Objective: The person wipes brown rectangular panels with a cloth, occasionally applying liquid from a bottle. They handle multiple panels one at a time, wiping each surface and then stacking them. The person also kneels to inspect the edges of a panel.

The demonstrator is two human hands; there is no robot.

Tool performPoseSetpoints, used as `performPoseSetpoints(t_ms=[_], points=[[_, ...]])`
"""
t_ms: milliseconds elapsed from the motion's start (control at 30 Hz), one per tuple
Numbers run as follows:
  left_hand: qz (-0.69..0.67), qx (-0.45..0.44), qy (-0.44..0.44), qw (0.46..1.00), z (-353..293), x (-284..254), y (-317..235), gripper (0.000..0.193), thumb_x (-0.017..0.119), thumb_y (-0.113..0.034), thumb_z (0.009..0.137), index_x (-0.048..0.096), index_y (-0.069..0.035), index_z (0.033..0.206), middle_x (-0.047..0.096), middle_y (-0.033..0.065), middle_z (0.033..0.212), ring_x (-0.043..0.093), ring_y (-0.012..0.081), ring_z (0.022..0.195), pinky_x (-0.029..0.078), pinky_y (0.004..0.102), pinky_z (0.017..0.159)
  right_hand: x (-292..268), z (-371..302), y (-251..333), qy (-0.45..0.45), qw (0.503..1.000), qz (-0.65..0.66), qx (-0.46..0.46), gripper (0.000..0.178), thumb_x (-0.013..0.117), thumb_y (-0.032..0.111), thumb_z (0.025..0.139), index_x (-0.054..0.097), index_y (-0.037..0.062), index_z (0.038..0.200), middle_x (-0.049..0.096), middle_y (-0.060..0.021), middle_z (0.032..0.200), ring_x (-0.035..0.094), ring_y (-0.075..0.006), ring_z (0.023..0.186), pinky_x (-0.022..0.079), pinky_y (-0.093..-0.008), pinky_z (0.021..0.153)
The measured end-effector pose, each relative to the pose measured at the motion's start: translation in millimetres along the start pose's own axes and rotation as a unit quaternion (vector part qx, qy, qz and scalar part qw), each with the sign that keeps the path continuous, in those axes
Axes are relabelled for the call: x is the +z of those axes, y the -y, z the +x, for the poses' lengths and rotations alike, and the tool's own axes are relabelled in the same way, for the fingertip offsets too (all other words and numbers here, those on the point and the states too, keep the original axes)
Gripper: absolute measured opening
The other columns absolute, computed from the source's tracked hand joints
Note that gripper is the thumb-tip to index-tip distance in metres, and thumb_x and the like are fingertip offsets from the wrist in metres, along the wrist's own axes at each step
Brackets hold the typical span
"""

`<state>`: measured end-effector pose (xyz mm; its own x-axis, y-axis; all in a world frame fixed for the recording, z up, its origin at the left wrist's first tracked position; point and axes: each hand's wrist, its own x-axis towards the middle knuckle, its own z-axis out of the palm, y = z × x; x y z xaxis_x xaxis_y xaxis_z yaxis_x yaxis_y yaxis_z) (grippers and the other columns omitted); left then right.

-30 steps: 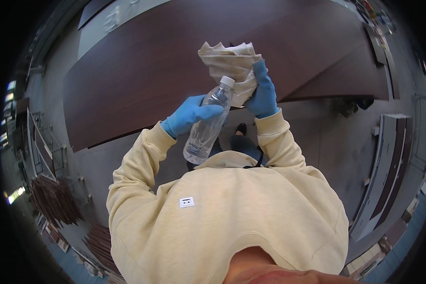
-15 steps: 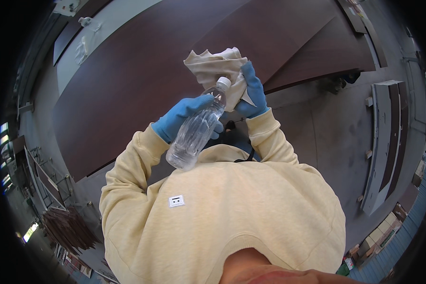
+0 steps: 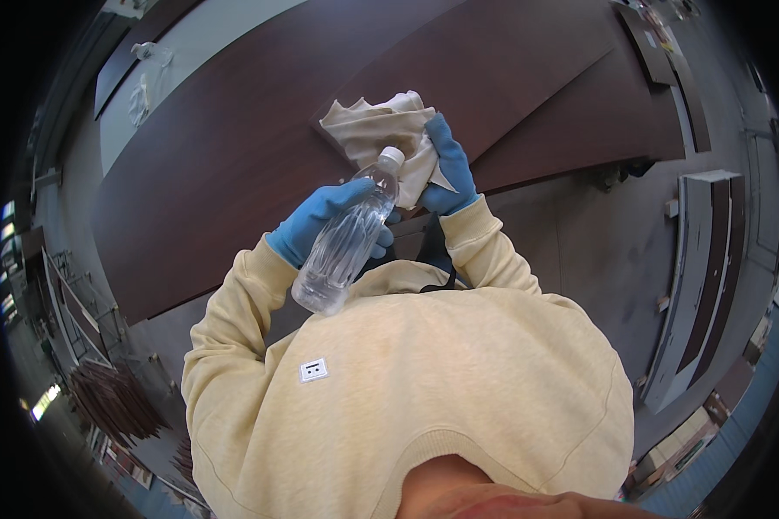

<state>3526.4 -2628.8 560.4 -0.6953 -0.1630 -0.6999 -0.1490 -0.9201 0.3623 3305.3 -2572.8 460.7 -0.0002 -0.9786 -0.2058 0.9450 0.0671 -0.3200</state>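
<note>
In a blue glove, my left hand (image 3: 327,216) is wrapped round a clear plastic bottle (image 3: 342,246) with a white cap. The bottle is tilted, its capped end pointing away from me and resting over the cloth. Clear liquid seems to be inside, though its level is hard to read. My right hand (image 3: 452,169), also gloved in blue, grips a crumpled off-white cloth (image 3: 376,125) by its right side, thumb on top. A greyish damp-looking or shaded patch shows on the cloth just beyond the cap. Some fingers of both hands are hidden behind what they hold.
Large dark brown panels (image 3: 234,164) lie overlapping in front of me. Another bottle (image 3: 151,54) and a whitish cloth (image 3: 138,102) rest on a pale surface at the far left. Stacked boards (image 3: 701,277) stand on the right; thin brown pieces (image 3: 112,402) are piled at lower left.
Both hands, with the bottle and cloth, have shifted slightly left in the picture. The bottle and cloth keep nearly the same position relative to each other, and both grips are unchanged.
</note>
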Motion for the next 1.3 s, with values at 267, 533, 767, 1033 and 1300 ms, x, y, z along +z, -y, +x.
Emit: performPoseSetpoints(t_ms=[267,533,767,1033,1300], points=[[-0.111,0.065,-0.012,0.992,18,21,28,0.059,0.074,-0.045,0.101,0.062,0.002,0.135,0.076,0.0191,0.110,0.080,0.0264,0.087,0.071,0.0394,0.073,-23,20,21,0.057,0.990,0.041,0.125,0.059,0.058,0.054,0.110,0.056,0.0096,0.148,0.069,-0.0138,0.135,0.070,-0.0263,0.119,0.061,-0.0444,0.102],[-0.105,0.088,-0.044,0.990,31,31,47,0.058,0.075,-0.047,0.100,0.065,0.001,0.131,0.077,0.0168,0.108,0.080,0.0257,0.086,0.069,0.0386,0.076,-45,26,28,0.043,0.978,0.071,0.189,0.061,0.058,0.056,0.109,0.056,0.0095,0.147,0.069,-0.0143,0.135,0.070,-0.0279,0.119,0.061,-0.0456,0.102],[0.146,0.217,-0.112,0.959,37,11,50,0.065,0.084,-0.033,0.093,0.060,0.000,0.144,0.072,0.0117,0.127,0.071,0.0217,0.115,0.058,0.0391,0.100,-40,27,32,0.033,0.971,0.108,0.209,0.063,0.066,0.054,0.106,0.056,0.0093,0.148,0.067,-0.0143,0.140,0.067,-0.0293,0.125,0.058,-0.0489,0.108],[0.200,0.403,-0.251,0.857,13,-25,21,0.069,0.081,-0.017,0.090,0.053,0.002,0.150,0.069,0.0149,0.135,0.068,0.0260,0.127,0.056,0.0418,0.110,-52,48,117,0.002,0.997,-0.071,0.032,0.063,0.065,0.050,0.107,0.055,0.0054,0.151,0.065,-0.0161,0.143,0.064,-0.0323,0.131,0.053,-0.0493,0.115],[0.174,0.585,-0.395,0.687,41,-127,-23,0.066,0.085,-0.002,0.091,0.055,0.000,0.149,0.069,0.0118,0.136,0.068,0.0228,0.125,0.057,0.0380,0.111,-118,51,198,-0.098,0.907,-0.362,-0.189,0.045,0.063,0.039,0.111,0.063,0.0023,0.137,0.069,-0.0059,0.119,0.070,-0.0210,0.106,0.059,-0.0415,0.096]])
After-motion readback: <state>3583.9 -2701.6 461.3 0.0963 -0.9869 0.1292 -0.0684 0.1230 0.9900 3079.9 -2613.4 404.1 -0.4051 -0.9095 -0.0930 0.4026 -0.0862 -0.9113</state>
